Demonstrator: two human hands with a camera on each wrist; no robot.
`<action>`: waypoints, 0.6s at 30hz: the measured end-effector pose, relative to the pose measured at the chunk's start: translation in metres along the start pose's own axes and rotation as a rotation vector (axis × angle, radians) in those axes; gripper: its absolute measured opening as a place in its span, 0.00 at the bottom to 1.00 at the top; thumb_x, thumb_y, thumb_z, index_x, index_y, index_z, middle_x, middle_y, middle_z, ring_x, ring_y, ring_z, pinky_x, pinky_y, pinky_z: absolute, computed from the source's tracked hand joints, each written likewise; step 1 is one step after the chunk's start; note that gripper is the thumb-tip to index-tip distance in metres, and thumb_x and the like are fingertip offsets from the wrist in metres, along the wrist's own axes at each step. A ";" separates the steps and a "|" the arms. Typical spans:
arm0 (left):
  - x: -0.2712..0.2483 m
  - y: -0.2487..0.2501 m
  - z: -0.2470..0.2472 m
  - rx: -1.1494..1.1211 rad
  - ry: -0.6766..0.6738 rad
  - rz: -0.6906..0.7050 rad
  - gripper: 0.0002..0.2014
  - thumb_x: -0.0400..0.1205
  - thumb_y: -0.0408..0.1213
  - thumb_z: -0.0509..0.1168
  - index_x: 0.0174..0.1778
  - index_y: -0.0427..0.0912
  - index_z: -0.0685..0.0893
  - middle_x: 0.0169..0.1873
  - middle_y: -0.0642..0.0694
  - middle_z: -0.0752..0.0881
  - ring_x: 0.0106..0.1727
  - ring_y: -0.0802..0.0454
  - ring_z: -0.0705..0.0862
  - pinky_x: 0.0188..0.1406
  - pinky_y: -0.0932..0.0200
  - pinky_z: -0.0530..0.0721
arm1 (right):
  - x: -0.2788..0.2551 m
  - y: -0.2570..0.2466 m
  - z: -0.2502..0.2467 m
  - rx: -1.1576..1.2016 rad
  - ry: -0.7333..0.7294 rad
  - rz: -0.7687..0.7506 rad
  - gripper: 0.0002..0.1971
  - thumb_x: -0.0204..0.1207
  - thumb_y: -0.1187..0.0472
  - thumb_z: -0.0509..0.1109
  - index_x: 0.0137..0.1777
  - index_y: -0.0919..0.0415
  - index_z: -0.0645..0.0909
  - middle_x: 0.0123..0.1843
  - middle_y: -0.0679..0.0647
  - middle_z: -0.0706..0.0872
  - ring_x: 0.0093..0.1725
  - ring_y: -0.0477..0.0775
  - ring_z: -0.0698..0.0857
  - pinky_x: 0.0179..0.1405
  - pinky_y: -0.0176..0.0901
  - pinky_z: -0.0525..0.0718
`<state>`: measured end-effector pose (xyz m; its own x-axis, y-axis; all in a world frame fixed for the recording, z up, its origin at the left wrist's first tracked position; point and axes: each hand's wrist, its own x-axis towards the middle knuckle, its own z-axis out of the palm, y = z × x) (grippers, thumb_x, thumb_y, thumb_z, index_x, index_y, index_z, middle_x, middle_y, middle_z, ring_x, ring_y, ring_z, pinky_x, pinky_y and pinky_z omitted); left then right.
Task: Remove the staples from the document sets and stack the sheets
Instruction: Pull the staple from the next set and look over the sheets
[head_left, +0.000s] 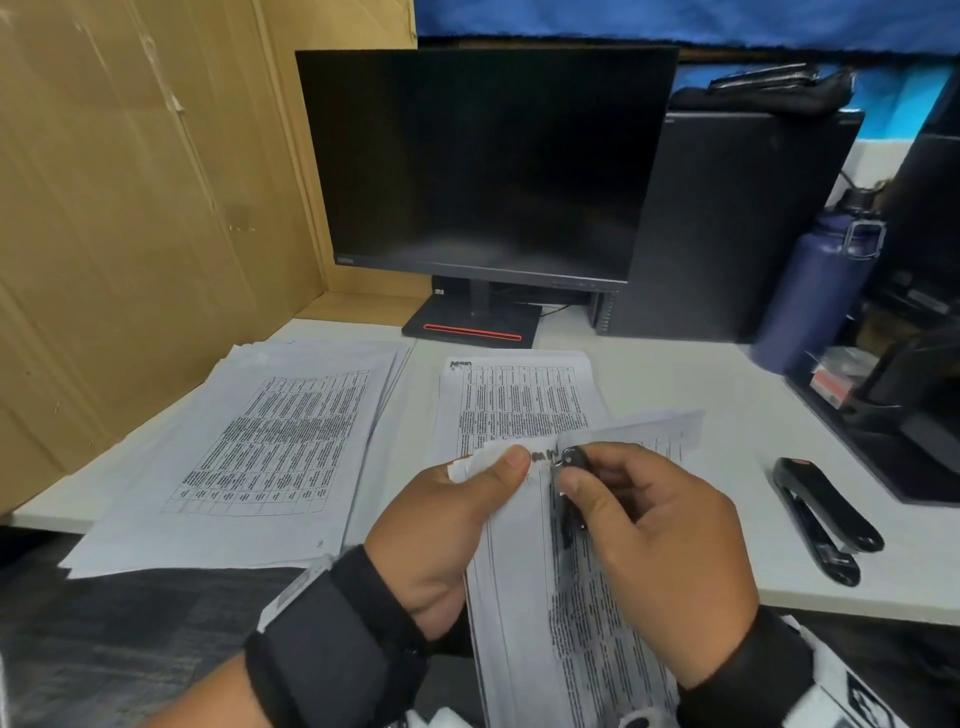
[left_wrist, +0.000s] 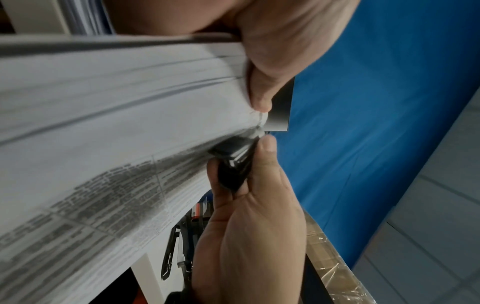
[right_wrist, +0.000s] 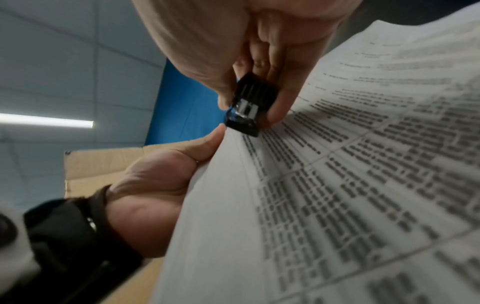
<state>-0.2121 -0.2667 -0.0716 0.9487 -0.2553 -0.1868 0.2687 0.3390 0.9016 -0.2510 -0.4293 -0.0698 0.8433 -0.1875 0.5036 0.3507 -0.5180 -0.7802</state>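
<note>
A stapled document set (head_left: 550, 587) of printed table sheets is held up over the desk's front edge. My left hand (head_left: 452, 514) pinches its top corner, thumb on the front. My right hand (head_left: 649, 530) grips a small black staple remover (head_left: 571, 460) whose metal tip sits against that same corner. The remover (right_wrist: 246, 109) shows between my right thumb and fingers, touching the paper (right_wrist: 337, 185) just right of the left thumb. In the left wrist view the remover (left_wrist: 233, 160) presses the crumpled corner. The staple itself is hidden.
A wide stack of sheets (head_left: 249, 447) lies on the white desk (head_left: 727, 467) at the left, a smaller stack (head_left: 519, 400) in the middle. A black stapler (head_left: 821, 519) lies to the right. Behind stand a dark monitor (head_left: 483, 166), a blue bottle (head_left: 815, 291) and a cardboard wall (head_left: 130, 208).
</note>
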 end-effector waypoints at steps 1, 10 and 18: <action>0.001 -0.001 0.000 0.003 0.006 -0.002 0.17 0.81 0.40 0.72 0.59 0.30 0.91 0.54 0.29 0.93 0.54 0.35 0.93 0.62 0.41 0.89 | 0.000 0.002 0.001 -0.013 0.006 -0.006 0.08 0.72 0.52 0.80 0.43 0.36 0.87 0.42 0.30 0.90 0.44 0.34 0.89 0.46 0.26 0.84; 0.006 0.000 -0.007 0.019 0.056 -0.068 0.18 0.81 0.42 0.73 0.58 0.29 0.91 0.54 0.30 0.93 0.56 0.33 0.93 0.64 0.39 0.88 | 0.001 0.011 -0.007 -0.431 0.065 -0.265 0.12 0.72 0.54 0.81 0.54 0.51 0.87 0.45 0.44 0.86 0.44 0.48 0.84 0.43 0.40 0.81; 0.026 0.029 -0.043 -0.133 0.093 -0.193 0.23 0.86 0.44 0.69 0.70 0.31 0.86 0.64 0.28 0.89 0.64 0.29 0.89 0.71 0.30 0.82 | 0.052 0.061 -0.074 -0.717 -0.126 0.341 0.10 0.75 0.47 0.74 0.47 0.47 0.76 0.41 0.47 0.87 0.43 0.57 0.86 0.47 0.51 0.85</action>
<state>-0.1721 -0.2252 -0.0673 0.8874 -0.2441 -0.3911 0.4599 0.4095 0.7879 -0.2157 -0.5321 -0.0641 0.9116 -0.3583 0.2013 -0.2450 -0.8670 -0.4340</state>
